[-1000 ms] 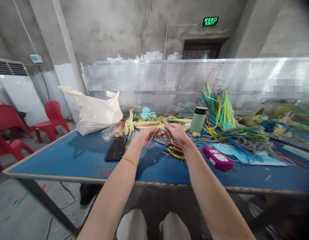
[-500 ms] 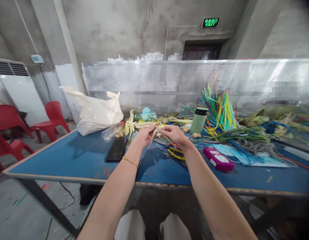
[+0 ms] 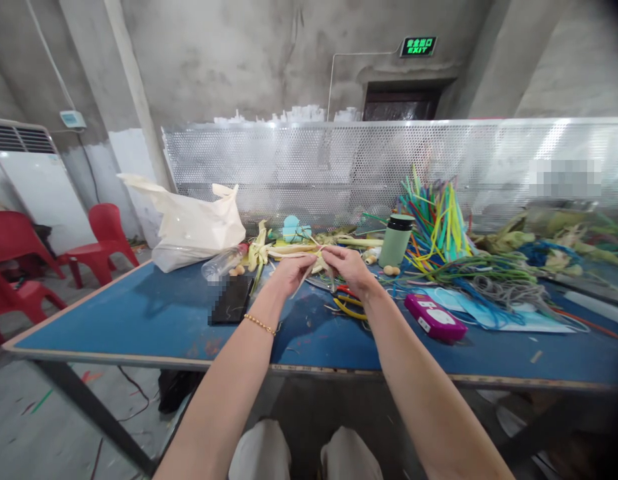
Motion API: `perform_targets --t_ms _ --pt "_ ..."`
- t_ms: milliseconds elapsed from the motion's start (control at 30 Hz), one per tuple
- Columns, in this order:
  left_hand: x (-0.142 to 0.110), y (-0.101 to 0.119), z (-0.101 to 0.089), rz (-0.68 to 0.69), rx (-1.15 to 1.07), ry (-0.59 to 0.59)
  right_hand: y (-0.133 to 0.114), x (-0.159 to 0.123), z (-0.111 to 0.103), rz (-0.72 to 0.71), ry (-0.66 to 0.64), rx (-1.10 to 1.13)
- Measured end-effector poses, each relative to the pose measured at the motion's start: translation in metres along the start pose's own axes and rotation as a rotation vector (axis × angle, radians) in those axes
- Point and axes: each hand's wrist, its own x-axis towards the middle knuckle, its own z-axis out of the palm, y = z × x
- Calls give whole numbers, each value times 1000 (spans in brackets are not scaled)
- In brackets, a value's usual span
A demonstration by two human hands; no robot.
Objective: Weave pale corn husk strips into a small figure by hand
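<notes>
Cream strips pinched in left grip and right grip; tabletop spreads to near edge.

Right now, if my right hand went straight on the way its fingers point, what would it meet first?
Your right hand would most likely meet your left hand, which holds a pale strip and looks just across from it, though the exact depth is unclear.
</notes>
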Motion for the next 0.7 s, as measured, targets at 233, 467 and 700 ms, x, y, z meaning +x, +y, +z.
perform_targets --t_ms 233,467,700 --pt "-1 1 2 -40 58 4 -7 0 4 -110 162 133" --pt "1 -3 -2 -22 118 -44 -8 -1 2 -106 192 74" --pt "-2 -3 -3 -29 147 -124 0 6 0 108 315 134"
